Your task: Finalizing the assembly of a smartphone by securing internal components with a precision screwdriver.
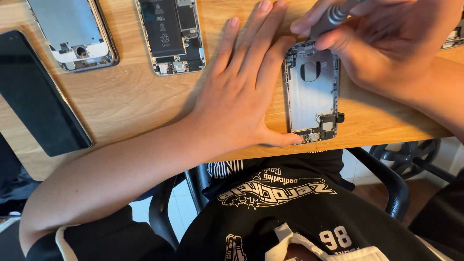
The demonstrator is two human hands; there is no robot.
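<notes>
Lying opened and almost emptied, the phone shell (311, 92) is pressed flat by the open left hand (241, 87) while a screwdriver (333, 14) is gripped by the right hand (386, 43) at its top corner, where small parts are left.

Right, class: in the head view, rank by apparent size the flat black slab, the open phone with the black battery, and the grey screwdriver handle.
1. Flat black slab.
2. Open phone with the black battery, partly cropped.
3. Grey screwdriver handle, mostly hidden by the right hand.

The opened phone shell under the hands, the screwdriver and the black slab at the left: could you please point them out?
Opened phone shell (311, 92): head view, its bare metal inner plate.
Screwdriver (332, 15): head view, its ridged grey grip.
Black slab (36, 94): head view, its dark flat face.
</notes>
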